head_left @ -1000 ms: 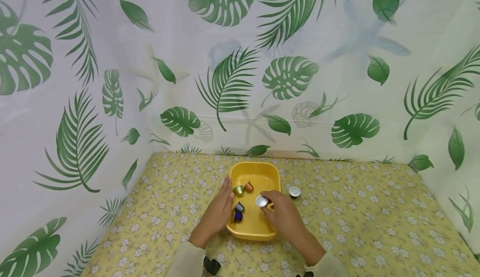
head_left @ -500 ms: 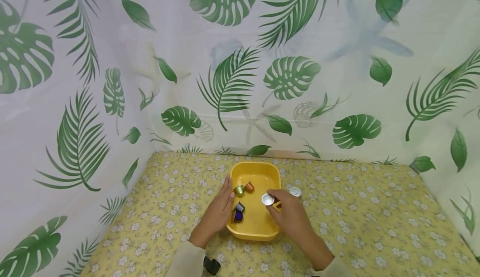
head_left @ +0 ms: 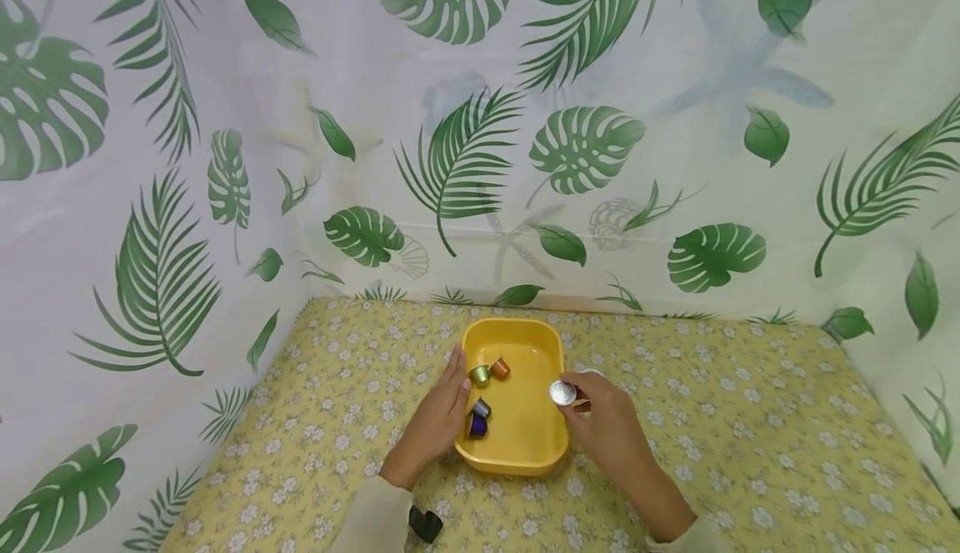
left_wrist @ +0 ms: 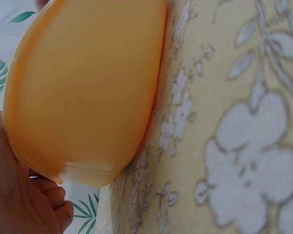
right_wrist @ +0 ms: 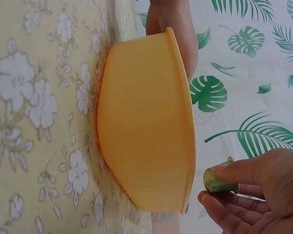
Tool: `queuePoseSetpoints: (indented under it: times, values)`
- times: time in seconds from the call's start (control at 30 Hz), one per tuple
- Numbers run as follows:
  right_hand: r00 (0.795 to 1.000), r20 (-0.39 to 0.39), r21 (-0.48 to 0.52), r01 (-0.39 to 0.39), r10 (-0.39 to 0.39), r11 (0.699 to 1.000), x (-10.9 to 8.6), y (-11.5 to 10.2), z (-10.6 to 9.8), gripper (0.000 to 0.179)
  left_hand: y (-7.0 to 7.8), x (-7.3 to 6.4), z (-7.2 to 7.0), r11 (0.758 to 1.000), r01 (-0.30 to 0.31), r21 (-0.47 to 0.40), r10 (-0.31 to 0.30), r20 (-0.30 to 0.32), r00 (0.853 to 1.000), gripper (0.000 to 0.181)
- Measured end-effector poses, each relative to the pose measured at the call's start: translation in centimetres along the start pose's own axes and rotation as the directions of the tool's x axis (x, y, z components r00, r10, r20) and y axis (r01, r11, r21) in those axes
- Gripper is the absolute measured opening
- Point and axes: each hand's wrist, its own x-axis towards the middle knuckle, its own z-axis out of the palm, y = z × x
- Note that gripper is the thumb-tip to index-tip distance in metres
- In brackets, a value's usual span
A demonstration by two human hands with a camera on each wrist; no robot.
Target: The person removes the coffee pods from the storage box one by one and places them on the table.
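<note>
The right hand (right_wrist: 266,187) held an olive-green coffee capsule (right_wrist: 219,178) in a close pinch, its digits bent to meet the small body from either side, and the silver foil lid (head_left: 562,393) faced up towards the head camera. The capsule was at the right rim of a yellow plastic tub (head_left: 519,432), raised above it; from the right wrist a narrow gap showed between the two. Handling it well seemed to depend on keeping the pinch on the firm sides, off the thin foil, and on holding enough height that neither knuckles nor capsule would knock the lip. The left hand (head_left: 435,420) lay along the tub's opposite wall with its fingers extended, gripping no capsule; steady, gentle pressure there looked best, since a hard push could slide or tip a light tub. Inside, all towards the left wall, lay a pale-green capsule (head_left: 481,376) just beside a copper-orange capsule (head_left: 500,367), and nearer the person a grey capsule (head_left: 482,408) close against a purple capsule (head_left: 477,426), well away from the pinching fingers. The tub stood on a yellow floral cloth (head_left: 720,420), with a leaf-printed curtain (head_left: 465,282) behind.
</note>
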Motion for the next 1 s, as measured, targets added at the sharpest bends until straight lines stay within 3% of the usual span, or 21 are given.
queuePoseSetpoints:
  times: [0.23, 0.63, 1.0]
  values:
    - [0.998, -0.059, -0.05, 0.01, -0.013, 0.999, -0.1, 1.6, -0.4, 0.037, -0.2, 0.0, 0.1, 1.0, -0.013, -0.013, 0.013, 0.004, 1.0, 0.055]
    - [0.997, -0.074, -0.059, -0.038, 0.033, 0.998, 0.0, 2.9, -1.3, 0.038, -0.3, 0.0, 0.2, 1.0, -0.014, -0.013, 0.014, -0.002, 1.0, 0.055]
    - [0.99, -0.138, -0.101, -0.025, 0.011, 0.995, 0.3, 5.0, -1.7, 0.038, -0.1, 0.1, 0.0, 1.0, -0.015, 0.002, 0.015, -0.001, 1.0, 0.056]
